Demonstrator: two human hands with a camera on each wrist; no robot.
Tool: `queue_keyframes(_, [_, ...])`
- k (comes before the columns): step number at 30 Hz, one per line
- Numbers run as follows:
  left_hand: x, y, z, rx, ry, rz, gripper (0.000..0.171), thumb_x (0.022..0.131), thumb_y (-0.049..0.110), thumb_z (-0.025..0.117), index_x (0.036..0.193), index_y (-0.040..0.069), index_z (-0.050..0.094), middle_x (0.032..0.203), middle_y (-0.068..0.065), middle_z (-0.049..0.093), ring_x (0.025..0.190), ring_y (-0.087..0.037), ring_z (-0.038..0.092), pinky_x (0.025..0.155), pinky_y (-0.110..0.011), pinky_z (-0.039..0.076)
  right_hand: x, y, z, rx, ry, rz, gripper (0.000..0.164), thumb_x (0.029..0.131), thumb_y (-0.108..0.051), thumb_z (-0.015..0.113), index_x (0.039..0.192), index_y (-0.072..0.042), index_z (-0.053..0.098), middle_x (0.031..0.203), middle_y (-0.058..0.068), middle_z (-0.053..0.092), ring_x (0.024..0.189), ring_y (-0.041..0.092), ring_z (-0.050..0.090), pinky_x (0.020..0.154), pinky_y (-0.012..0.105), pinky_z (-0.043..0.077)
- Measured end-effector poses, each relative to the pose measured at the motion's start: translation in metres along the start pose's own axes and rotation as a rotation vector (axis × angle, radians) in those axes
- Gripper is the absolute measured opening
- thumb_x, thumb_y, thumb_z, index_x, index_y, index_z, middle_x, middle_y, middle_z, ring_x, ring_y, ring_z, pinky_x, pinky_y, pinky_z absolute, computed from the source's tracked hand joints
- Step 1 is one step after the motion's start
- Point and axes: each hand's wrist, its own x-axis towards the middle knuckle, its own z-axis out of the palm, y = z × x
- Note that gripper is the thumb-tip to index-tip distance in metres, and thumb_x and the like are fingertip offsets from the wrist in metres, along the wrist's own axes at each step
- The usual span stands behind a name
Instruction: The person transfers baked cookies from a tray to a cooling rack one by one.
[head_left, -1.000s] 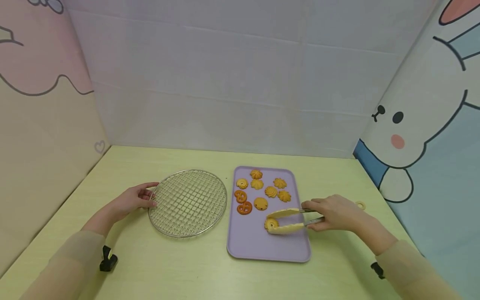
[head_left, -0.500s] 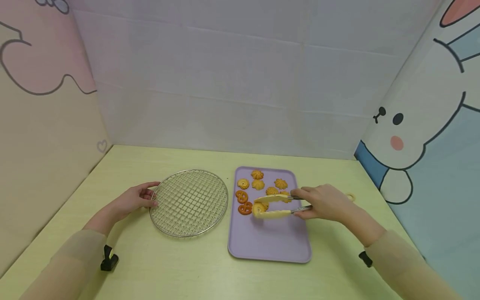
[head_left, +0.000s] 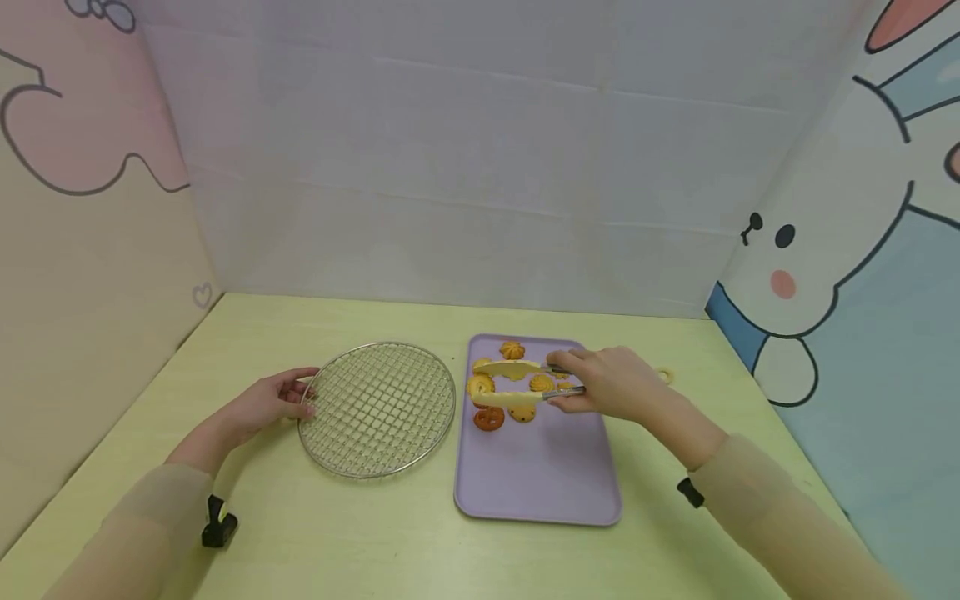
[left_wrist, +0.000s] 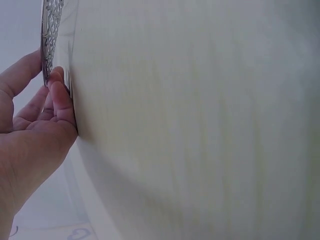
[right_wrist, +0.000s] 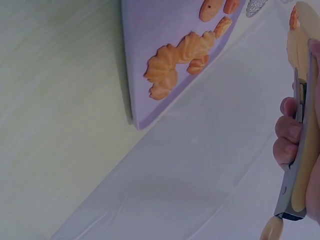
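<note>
My left hand (head_left: 268, 404) pinches the left rim of a round wire rack (head_left: 378, 408). In the left wrist view, the rack's edge (left_wrist: 45, 45) sits between thumb and fingers, the fingers lying against the table. Gripped in my right hand (head_left: 615, 382) are cream-tipped tongs (head_left: 516, 400) with metal arms. Between their tips is a round swirl cookie (head_left: 481, 385), over the upper left of a purple tray (head_left: 540, 479). A pretzel (head_left: 489, 419) and a speckled round cookie (head_left: 522, 413) lie just below the tongs. The tongs partly hide several other cookies.
A flower-shaped cookie (head_left: 513, 350) lies near the tray's far edge. The tray stands right of the rack on a pale yellow table (head_left: 330, 533). White sheeting (head_left: 450, 167) rises behind, with cartoon-printed panels (head_left: 840, 250) at both sides.
My right hand has carried the tongs and swirl cookie up and leftward, from the tray's middle to over its upper left. The left hand has stayed at the rack's rim.
</note>
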Motion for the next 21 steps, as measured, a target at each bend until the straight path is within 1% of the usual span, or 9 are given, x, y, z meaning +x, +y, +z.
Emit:
queue_keyframes(2, [0.000, -0.001, 0.000, -0.003, 0.003, -0.002, 0.081, 0.083, 0.010, 0.071, 0.148, 0.000, 0.023, 0.116, -0.017, 0.047, 0.095, -0.016, 0.045, 0.074, -0.022, 0.045, 0.006, -0.003, 0.000, -0.003, 0.015, 0.003, 0.053, 0.077, -0.053, 0.069, 0.112, -0.014, 0.063, 0.087, -0.001, 0.067, 0.041, 0.008, 0.034, 0.040, 0.028, 0.036])
queue_keyframes(4, [-0.001, -0.001, 0.000, -0.010, 0.002, 0.000, 0.081, 0.083, 0.010, 0.071, 0.148, 0.000, 0.022, 0.115, -0.017, 0.046, 0.093, -0.015, 0.044, 0.073, -0.022, 0.045, 0.013, -0.006, 0.001, 0.003, 0.023, 0.009, 0.053, 0.077, -0.053, 0.069, 0.112, -0.014, 0.063, 0.092, 0.001, 0.068, 0.042, 0.010, 0.039, 0.041, 0.029, 0.038])
queue_keyframes(8, [-0.001, 0.000, 0.000, -0.025, -0.004, 0.004, 0.082, 0.084, 0.008, 0.070, 0.148, -0.001, 0.021, 0.114, -0.016, 0.046, 0.092, -0.014, 0.044, 0.074, -0.021, 0.045, 0.025, -0.015, 0.004, 0.016, 0.020, 0.019, 0.055, 0.078, -0.055, 0.068, 0.114, -0.014, 0.062, 0.100, 0.000, 0.069, 0.058, 0.014, 0.058, 0.046, 0.030, 0.044])
queue_keyframes(11, [-0.001, -0.001, 0.000, -0.031, -0.007, 0.005, 0.082, 0.084, 0.008, 0.070, 0.148, -0.001, 0.020, 0.114, -0.016, 0.047, 0.092, -0.013, 0.045, 0.074, -0.021, 0.046, 0.035, -0.021, 0.007, 0.022, 0.030, 0.017, 0.055, 0.079, -0.054, 0.067, 0.116, -0.014, 0.061, 0.101, -0.001, 0.069, 0.068, 0.014, 0.063, 0.049, 0.030, 0.046])
queue_keyframes(15, [-0.001, -0.001, -0.001, -0.037, -0.015, 0.011, 0.083, 0.084, 0.008, 0.070, 0.148, -0.002, 0.019, 0.114, -0.016, 0.047, 0.092, -0.013, 0.046, 0.075, -0.021, 0.046, 0.048, -0.028, 0.012, 0.026, 0.026, 0.048, 0.053, 0.080, -0.053, 0.067, 0.117, -0.016, 0.061, 0.099, -0.003, 0.070, 0.062, 0.010, 0.059, 0.047, 0.029, 0.045])
queue_keyframes(18, [-0.001, 0.000, -0.001, -0.042, -0.022, 0.014, 0.083, 0.084, 0.008, 0.070, 0.148, -0.002, 0.019, 0.115, -0.017, 0.047, 0.093, -0.012, 0.047, 0.076, -0.021, 0.047, 0.058, -0.034, 0.018, 0.004, -0.017, 0.097, 0.052, 0.079, -0.056, 0.065, 0.115, -0.019, 0.060, 0.097, -0.006, 0.069, 0.056, 0.008, 0.053, 0.042, 0.027, 0.040])
queue_keyframes(21, [-0.001, 0.000, -0.002, -0.048, -0.029, 0.012, 0.083, 0.084, 0.008, 0.070, 0.148, -0.002, 0.018, 0.116, -0.017, 0.047, 0.094, -0.012, 0.047, 0.077, -0.021, 0.047, 0.066, -0.040, 0.025, -0.002, -0.062, 0.116, 0.052, 0.079, -0.057, 0.065, 0.114, -0.020, 0.059, 0.091, -0.005, 0.067, 0.053, 0.008, 0.047, 0.039, 0.025, 0.034])
